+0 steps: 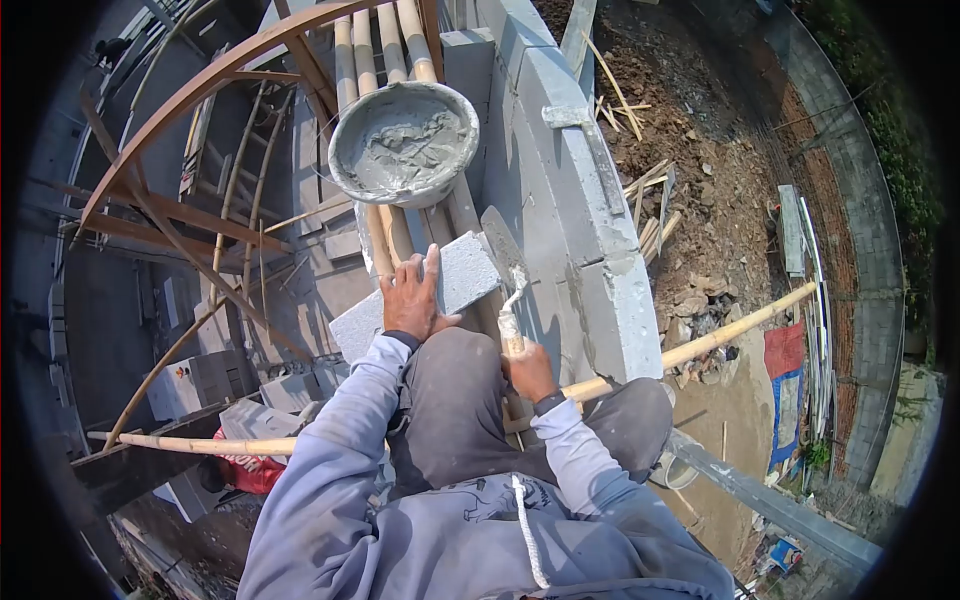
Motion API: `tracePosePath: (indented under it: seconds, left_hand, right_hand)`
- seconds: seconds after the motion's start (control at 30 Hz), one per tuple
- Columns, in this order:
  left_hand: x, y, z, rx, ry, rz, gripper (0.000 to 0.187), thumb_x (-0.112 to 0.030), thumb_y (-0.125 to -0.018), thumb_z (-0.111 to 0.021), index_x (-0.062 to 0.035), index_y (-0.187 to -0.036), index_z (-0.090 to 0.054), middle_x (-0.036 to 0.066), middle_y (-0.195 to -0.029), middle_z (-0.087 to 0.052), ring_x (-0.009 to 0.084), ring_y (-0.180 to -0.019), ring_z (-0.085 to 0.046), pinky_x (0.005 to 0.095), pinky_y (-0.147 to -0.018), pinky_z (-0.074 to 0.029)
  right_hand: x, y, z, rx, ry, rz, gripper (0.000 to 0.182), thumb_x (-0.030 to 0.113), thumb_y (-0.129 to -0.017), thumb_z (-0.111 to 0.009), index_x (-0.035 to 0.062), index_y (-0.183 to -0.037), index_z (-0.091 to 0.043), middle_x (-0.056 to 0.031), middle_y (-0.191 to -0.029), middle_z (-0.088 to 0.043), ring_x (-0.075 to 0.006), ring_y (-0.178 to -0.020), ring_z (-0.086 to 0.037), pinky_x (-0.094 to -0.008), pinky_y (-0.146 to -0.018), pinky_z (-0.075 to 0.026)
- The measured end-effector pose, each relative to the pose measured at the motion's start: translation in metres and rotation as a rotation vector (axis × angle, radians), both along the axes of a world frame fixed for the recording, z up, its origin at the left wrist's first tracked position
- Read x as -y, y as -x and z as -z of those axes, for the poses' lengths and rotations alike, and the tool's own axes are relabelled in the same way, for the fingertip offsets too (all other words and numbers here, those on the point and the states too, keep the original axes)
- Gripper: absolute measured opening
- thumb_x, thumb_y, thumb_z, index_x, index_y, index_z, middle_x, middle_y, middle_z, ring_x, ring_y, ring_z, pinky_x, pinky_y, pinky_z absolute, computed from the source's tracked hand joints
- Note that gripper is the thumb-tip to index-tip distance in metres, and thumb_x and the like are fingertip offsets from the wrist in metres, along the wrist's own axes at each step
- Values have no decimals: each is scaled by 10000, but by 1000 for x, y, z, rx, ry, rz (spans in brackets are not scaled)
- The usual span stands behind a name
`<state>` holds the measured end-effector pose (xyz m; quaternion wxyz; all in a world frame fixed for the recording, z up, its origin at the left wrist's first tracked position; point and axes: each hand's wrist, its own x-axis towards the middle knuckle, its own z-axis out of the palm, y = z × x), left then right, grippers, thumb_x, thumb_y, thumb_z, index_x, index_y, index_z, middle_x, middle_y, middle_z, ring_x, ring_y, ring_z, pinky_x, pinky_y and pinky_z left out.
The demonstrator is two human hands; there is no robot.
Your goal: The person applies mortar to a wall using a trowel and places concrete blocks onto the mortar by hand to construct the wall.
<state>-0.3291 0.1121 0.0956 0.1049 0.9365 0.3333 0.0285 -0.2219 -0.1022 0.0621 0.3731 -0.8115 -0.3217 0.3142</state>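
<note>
My left hand [410, 298] lies across a pale grey lightweight concrete block [465, 275], fingers reaching its far edge and thumb near the close edge. The block rests slantwise over bamboo poles, just ahead of my knee. In my right hand [530, 372] is the mortar-smeared handle of a trowel [502, 243], its blade pointing away from me, beside the block's right end. Beyond both hands stands a round bucket [345, 165] with wet grey mortar [405, 145] inside.
A block wall [560, 190] runs along my right, with a levelling tool [600, 165] on its top. Bamboo poles [395, 45] extend ahead, and another pole [720, 335] crosses at right. Curved brown framing [190, 95] rises at left. Below, a person in red [250, 470] is partly visible.
</note>
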Motion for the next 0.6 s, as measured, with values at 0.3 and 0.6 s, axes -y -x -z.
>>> tracePosePath:
  seconds: [0.3, 0.6]
  left_hand:
    - [6, 5, -2, -12, 9, 7, 1268, -473, -488, -882, -106, -1516, -236, 158, -1351, -435, 307, -1244, -433, 505, -955, -327]
    - [-1, -5, -4, 32, -23, 10, 1259, -470, -488, -886, -111, -1509, -244, 148, -1335, -438, 303, -1242, -433, 490, -961, -315]
  right_hand:
    - [-10, -25, -77, 369, -279, -44, 317, 220, -721, -739, -18, -851, -574, -228, -735, -622, -436, -657, -615, -481, -588, -482]
    - [-17, -38, -30, -501, 245, 218, 339, 226, -689, -707, -35, -899, -653, -175, -730, -672, -283, -610, -687, -377, -544, -550]
